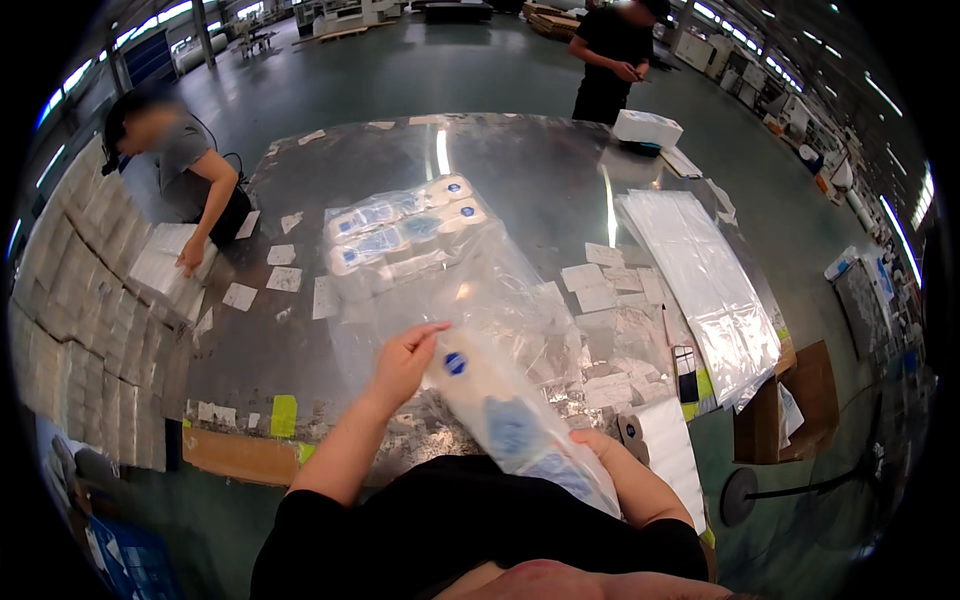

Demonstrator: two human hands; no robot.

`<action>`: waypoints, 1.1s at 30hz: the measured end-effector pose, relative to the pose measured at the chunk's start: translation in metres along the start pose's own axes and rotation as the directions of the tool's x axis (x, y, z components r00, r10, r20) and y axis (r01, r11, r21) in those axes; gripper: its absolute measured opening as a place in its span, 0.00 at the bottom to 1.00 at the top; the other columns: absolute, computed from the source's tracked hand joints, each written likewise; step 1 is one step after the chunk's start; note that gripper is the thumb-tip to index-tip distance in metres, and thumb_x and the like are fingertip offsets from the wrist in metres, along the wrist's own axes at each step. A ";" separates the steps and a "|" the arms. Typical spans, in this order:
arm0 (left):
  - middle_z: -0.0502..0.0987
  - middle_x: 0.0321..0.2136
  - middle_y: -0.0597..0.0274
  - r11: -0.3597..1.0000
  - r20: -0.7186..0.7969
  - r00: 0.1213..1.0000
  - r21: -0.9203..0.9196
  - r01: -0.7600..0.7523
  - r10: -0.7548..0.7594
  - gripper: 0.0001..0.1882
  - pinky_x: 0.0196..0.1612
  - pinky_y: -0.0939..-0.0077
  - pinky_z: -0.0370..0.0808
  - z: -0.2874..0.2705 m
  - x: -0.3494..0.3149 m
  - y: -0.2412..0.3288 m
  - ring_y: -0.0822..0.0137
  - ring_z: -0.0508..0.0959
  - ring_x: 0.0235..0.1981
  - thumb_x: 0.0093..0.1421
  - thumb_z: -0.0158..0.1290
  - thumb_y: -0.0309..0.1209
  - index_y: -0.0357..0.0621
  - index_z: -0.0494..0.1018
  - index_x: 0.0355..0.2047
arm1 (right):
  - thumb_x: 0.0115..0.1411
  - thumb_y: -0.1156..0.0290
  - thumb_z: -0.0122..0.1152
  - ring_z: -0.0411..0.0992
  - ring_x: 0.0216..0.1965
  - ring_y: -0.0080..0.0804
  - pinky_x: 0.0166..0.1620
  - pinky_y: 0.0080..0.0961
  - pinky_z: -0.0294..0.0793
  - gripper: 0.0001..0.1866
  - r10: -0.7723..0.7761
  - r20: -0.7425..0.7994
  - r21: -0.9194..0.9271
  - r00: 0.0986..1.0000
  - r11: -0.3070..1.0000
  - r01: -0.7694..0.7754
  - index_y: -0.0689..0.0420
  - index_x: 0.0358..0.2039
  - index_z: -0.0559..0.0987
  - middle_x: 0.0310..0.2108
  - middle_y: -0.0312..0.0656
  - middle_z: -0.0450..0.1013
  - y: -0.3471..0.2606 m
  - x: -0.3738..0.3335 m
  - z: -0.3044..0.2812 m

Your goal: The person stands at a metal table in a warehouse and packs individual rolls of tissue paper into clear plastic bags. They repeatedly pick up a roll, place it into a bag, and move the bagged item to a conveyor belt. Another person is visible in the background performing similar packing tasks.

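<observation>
A long clear-wrapped pack (pixel 485 400) with pale contents, blue print and a round blue label lies slanted in front of my body. My right hand (pixel 596 448) grips its right side near the lower end, the fingers partly hidden behind it. My left hand (pixel 402 368) is closed at the pack's upper left, pinching the edge of a large clear plastic bag (pixel 440 290). Inside that bag, farther off, similar packs (pixel 405 230) lie side by side. Where the bag's film ends near my fingers is hard to make out.
White paper pieces (pixel 600 285) are scattered over the dark metal table (pixel 390 150). At right lie a stack of white plastic bags (pixel 700 285) and a phone (pixel 685 372). One person handles a white bundle (pixel 172 262) beside stacked bundles (pixel 85 330); another stands beyond the table.
</observation>
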State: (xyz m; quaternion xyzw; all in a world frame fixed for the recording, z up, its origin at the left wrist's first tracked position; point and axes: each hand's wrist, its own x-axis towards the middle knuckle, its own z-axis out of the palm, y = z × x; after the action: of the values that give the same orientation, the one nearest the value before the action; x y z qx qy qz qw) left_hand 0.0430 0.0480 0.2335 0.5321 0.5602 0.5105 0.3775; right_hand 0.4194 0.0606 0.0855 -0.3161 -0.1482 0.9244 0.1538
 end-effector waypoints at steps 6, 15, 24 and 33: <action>0.76 0.25 0.57 0.883 0.363 0.902 0.308 -0.354 0.235 0.16 0.30 0.71 0.72 0.008 -0.037 0.026 0.61 0.77 0.26 0.60 0.47 0.28 0.50 0.74 0.48 | 0.52 0.63 0.55 0.67 0.51 0.49 0.53 0.48 0.68 0.30 -0.017 0.058 0.206 0.998 0.978 0.005 0.61 0.55 0.66 0.50 0.51 0.69 0.016 0.057 0.024; 0.74 0.25 0.54 0.878 0.278 0.900 0.252 -0.406 0.336 0.16 0.30 0.70 0.71 0.013 -0.045 0.024 0.56 0.74 0.26 0.59 0.49 0.27 0.50 0.74 0.47 | 0.53 0.64 0.55 0.67 0.51 0.45 0.50 0.45 0.70 0.29 -0.276 0.172 0.147 0.945 0.956 0.253 0.59 0.56 0.65 0.50 0.49 0.69 -0.034 0.209 0.101; 0.78 0.31 0.54 0.880 0.399 0.916 0.451 -0.150 -0.048 0.14 0.35 0.68 0.73 0.029 -0.055 -0.052 0.54 0.77 0.31 0.60 0.47 0.32 0.55 0.76 0.45 | 0.55 0.66 0.55 0.73 0.35 0.28 0.39 0.24 0.72 0.20 -0.266 0.065 -0.851 0.962 0.489 0.193 0.59 0.49 0.74 0.33 0.42 0.77 -0.022 0.200 0.109; 0.78 0.36 0.55 0.827 0.226 0.930 0.549 0.123 -0.289 0.14 0.43 0.64 0.72 0.014 -0.079 -0.221 0.54 0.77 0.39 0.60 0.46 0.40 0.54 0.77 0.42 | 0.52 0.69 0.57 0.73 0.39 0.43 0.44 0.32 0.71 0.15 -0.987 -0.020 -0.955 0.160 -0.028 -0.295 0.60 0.41 0.78 0.36 0.49 0.75 -0.092 0.013 -0.045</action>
State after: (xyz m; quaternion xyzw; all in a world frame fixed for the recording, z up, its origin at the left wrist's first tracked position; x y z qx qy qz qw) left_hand 0.0218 -0.0078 0.0062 0.6213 0.6690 0.2069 0.3515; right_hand 0.4559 0.1571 0.0784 -0.6683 -0.6695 0.1080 0.3056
